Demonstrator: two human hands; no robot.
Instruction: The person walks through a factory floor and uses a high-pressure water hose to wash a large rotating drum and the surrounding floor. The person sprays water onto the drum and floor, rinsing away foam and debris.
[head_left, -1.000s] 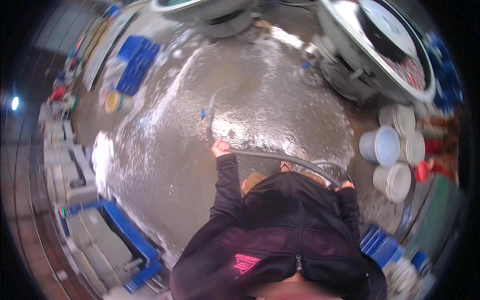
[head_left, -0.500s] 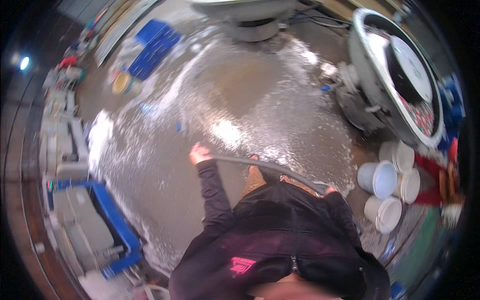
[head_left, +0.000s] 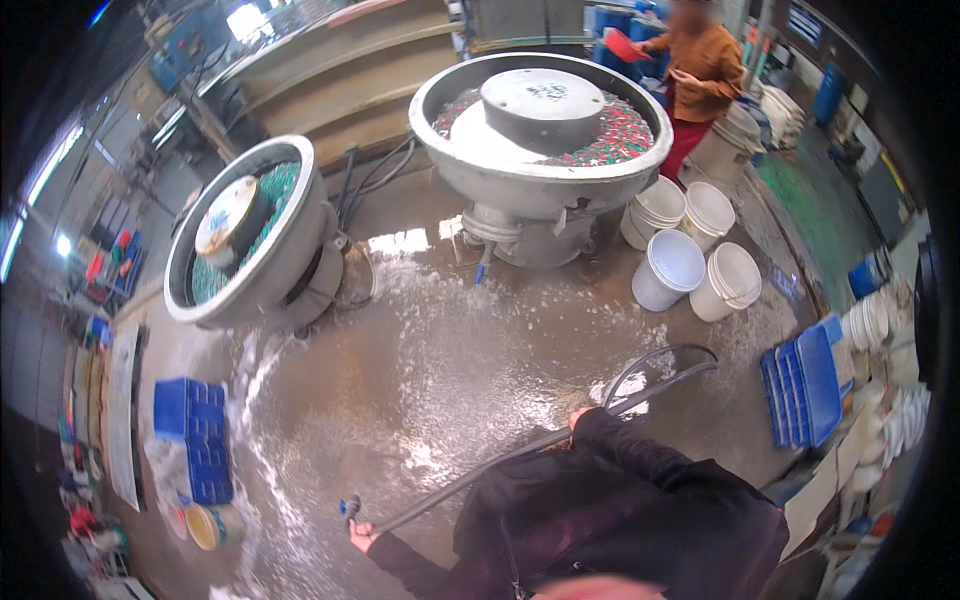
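Observation:
A long dark grey hose runs slantwise in front of my body. My left hand is closed near the hose's end, beside a blue and black nozzle fitting. Farther back along the hose, my right hand is wrapped round it near my waist. Past my right hand the hose stretches out to the right and loops back. Below the nozzle lies the wet, foamy concrete floor.
Ahead stand a large round tub holding red and green pieces and a smaller tub with green pieces. White buckets stand at the right, blue crates at the left. A co-worker holds a red scoop behind the large tub.
The view has swung to the right and up, bringing both tubs and the co-worker into sight. Both hands keep hold of the hose.

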